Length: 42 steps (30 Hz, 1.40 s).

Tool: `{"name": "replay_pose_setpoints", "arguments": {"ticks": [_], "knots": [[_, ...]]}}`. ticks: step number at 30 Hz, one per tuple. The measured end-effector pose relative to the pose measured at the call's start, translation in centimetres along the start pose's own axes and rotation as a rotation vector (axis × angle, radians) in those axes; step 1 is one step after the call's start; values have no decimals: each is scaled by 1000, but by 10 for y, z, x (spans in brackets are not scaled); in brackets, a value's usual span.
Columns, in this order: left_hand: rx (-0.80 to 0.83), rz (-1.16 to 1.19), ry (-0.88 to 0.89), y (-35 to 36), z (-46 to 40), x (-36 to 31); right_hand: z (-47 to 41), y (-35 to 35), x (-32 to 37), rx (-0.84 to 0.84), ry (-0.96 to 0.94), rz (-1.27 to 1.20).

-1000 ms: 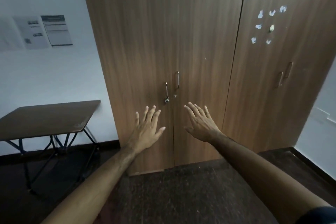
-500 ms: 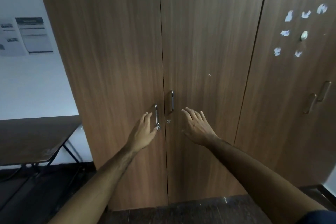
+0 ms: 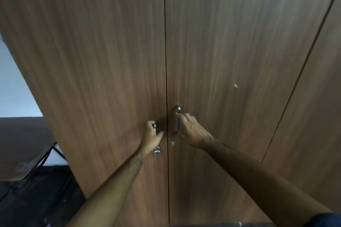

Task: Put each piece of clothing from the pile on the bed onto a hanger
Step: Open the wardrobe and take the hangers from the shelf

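Head view: the left hand (image 3: 151, 139) curls around the left silver metal door handle (image 3: 156, 128) and the right hand (image 3: 191, 131) hooks its fingers on the right silver metal handle (image 3: 178, 119), likely to pull open the closed brown wooden wardrobe (image 3: 110, 61) for hangers.

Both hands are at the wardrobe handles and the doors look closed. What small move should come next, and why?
Probably pull both doors outward together. The left hand is curled round the left handle, and the right hand has fingers hooked on the right handle. The seam between the doors is still shut, so nothing inside can be reached yet.
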<state>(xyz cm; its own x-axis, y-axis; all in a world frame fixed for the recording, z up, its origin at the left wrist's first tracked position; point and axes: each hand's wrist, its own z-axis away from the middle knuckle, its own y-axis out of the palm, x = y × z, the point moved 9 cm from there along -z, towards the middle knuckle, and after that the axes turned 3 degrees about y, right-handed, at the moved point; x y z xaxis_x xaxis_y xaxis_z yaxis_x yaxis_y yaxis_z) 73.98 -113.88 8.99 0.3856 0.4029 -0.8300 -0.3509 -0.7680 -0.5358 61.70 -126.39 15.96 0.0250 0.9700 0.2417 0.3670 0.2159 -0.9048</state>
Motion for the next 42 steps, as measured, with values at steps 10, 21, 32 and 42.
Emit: {"name": "replay_pose_setpoints", "arguments": {"ticks": [10,21,32,42], "knots": [[-198,-32,16,-11,69,-2,-50,-12,25,62,-44,-806],[-446,-180,40,-112,248,-29,29,0,191,291,-606,-1025],[-620,-217,288,-230,305,-115,59,19,307,264,-838,-677],[-770,-218,149,-341,373,-54,79,45,437,29,-772,-655]]}}
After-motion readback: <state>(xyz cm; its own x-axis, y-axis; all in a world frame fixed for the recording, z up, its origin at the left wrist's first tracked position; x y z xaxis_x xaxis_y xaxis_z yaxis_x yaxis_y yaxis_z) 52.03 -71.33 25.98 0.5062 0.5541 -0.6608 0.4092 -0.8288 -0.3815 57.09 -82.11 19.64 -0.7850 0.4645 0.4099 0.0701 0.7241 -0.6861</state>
